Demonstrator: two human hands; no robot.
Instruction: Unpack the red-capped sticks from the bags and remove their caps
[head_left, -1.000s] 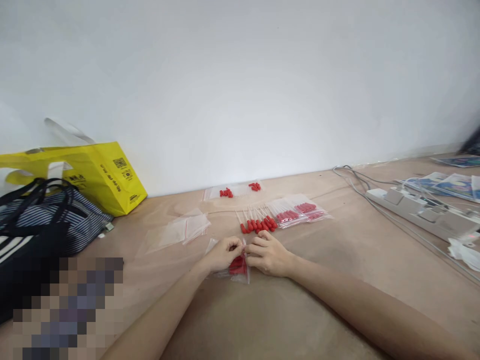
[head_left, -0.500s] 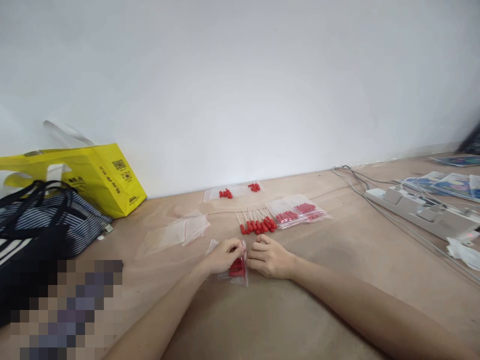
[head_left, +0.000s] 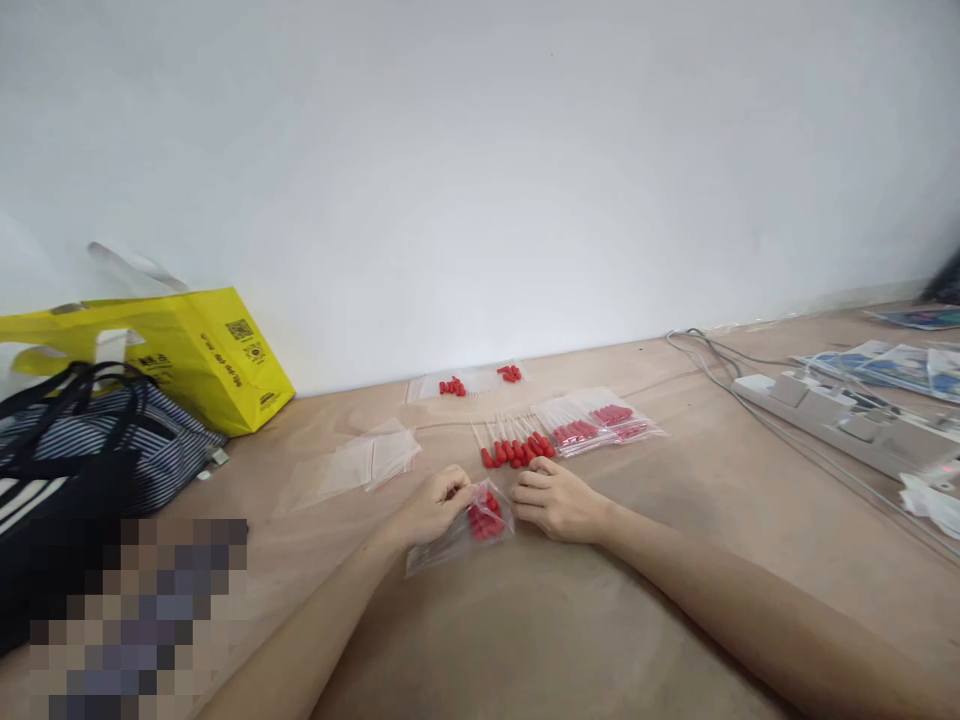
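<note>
Clear plastic bag point(head_left: 457, 548), red pieces point(head_left: 487, 518) inside, clamped by my left hand's point(head_left: 435, 506) fingers at the bench point(head_left: 465, 640). Right hand point(head_left: 556, 502) curled just beside; cannot tell whether its fingers grip.

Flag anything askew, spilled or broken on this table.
Nothing looks spilled or broken. Slightly askew: the flat clear plastic bags overlap at uneven angles, left of the loose red-headed pale sticks. Oddest: a pixelated patch hides part of the lower left, so I can't check there.
</note>
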